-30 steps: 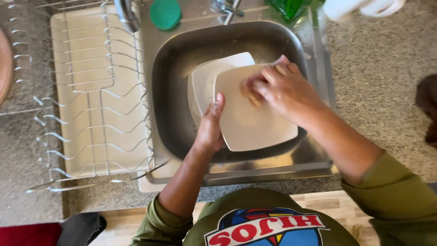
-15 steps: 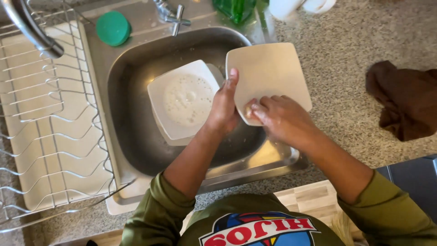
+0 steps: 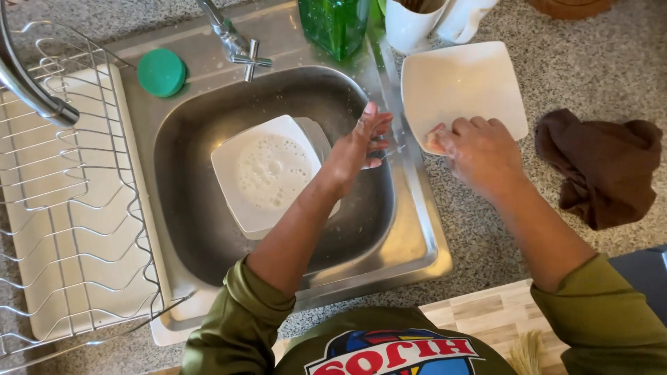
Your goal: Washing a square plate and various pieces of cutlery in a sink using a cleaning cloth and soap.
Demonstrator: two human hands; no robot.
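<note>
My right hand (image 3: 479,149) grips the near edge of a square white plate (image 3: 462,83), which lies on the speckled counter just right of the sink. The fingers are soapy. My left hand (image 3: 365,142) hovers over the right side of the steel sink (image 3: 417,229) with its fingers apart and nothing in it. In the basin, left of that hand, sits a second square white plate (image 3: 267,173) covered in suds, with another dish partly hidden under it.
A crumpled brown cloth (image 3: 597,167) lies on the counter right of the plate. A green soap bottle (image 3: 337,24) and a white cup (image 3: 413,24) stand behind the sink, by the tap (image 3: 236,45). A green round lid (image 3: 161,71) and wire drying rack (image 3: 62,194) are at left.
The plate has travelled right, from over the sink to the counter, carried by my right hand. My left hand has let go of it and stays over the basin.
</note>
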